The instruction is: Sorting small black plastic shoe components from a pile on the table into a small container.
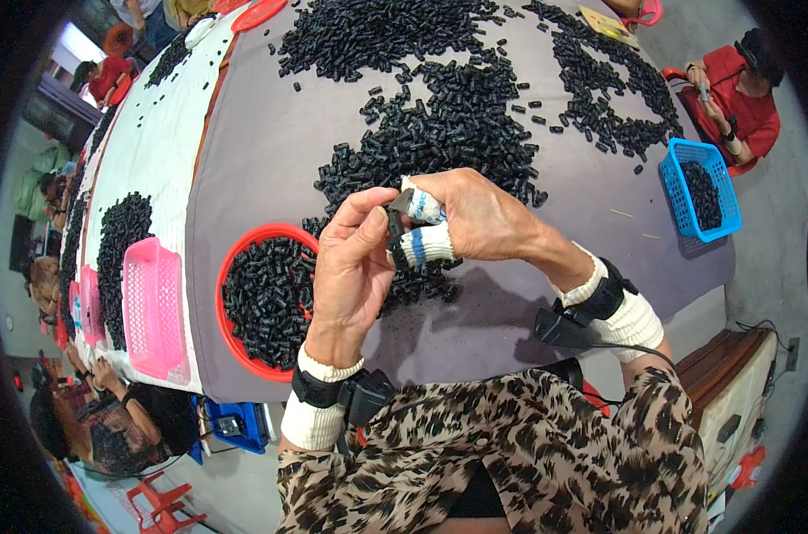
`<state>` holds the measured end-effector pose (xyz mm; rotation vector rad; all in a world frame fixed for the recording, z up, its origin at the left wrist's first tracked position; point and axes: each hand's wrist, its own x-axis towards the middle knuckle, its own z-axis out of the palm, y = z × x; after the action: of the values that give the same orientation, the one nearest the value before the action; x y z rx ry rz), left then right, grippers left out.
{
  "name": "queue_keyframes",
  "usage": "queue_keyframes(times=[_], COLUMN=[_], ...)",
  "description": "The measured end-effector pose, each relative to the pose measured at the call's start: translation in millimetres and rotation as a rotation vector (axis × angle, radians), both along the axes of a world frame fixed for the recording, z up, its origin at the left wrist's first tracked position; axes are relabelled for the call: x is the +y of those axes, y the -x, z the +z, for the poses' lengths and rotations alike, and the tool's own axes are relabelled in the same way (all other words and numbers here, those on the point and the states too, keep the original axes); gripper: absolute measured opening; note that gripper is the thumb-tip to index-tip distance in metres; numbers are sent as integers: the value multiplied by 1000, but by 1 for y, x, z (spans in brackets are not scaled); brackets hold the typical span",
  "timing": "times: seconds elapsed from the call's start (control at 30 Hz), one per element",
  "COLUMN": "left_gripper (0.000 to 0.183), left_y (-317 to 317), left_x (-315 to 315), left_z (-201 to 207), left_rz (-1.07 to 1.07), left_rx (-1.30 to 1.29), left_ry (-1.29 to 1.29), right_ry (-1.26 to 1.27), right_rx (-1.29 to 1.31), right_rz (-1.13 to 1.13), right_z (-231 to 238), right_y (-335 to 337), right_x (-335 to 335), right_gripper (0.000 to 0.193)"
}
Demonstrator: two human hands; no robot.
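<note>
My left hand [346, 276] is raised over the table, its thumb and fingers closed on a small black cylindrical part [395, 224]. Against that part, my right hand [488, 215] grips a short flat grey piece that looks like a blade [403, 202]; its handle, if any, is hidden in the fist. White wrapping with blue marks covers fingers of the right hand. Just left of my left hand, a round red basket [228, 331] is full of similar black parts. A large heap of black parts [430, 133] spreads over the grey tabletop beyond both hands.
More black parts [609, 84] lie at the far right. A blue basket [731, 200] with black parts sits at the right edge, near a person in red [755, 111]. Pink baskets [154, 307] stand on the white-covered table at left, where other people work. A cable hangs from my right wrist.
</note>
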<state>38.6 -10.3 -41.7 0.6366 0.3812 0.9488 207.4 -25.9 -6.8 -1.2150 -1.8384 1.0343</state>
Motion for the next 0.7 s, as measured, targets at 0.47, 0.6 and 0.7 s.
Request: queue_keyframes(times=[0.47, 0.6, 0.7], left_gripper=[21, 20, 20], left_y=[-3, -2, -2], left_x=[-4, -3, -2], left_z=[-1, 0, -1], left_rz=[-17, -3, -2], left_rx=[-8, 27, 39], left_ry=[-4, -7, -26], right_ry=[-36, -58, -63], right_rx=[-36, -49, -64], right_rz=[4, 17, 16], right_z=[-1, -2, -2], right_y=[-3, -3, -4], right_x=[-3, -2, -2], right_gripper=[34, 34, 35])
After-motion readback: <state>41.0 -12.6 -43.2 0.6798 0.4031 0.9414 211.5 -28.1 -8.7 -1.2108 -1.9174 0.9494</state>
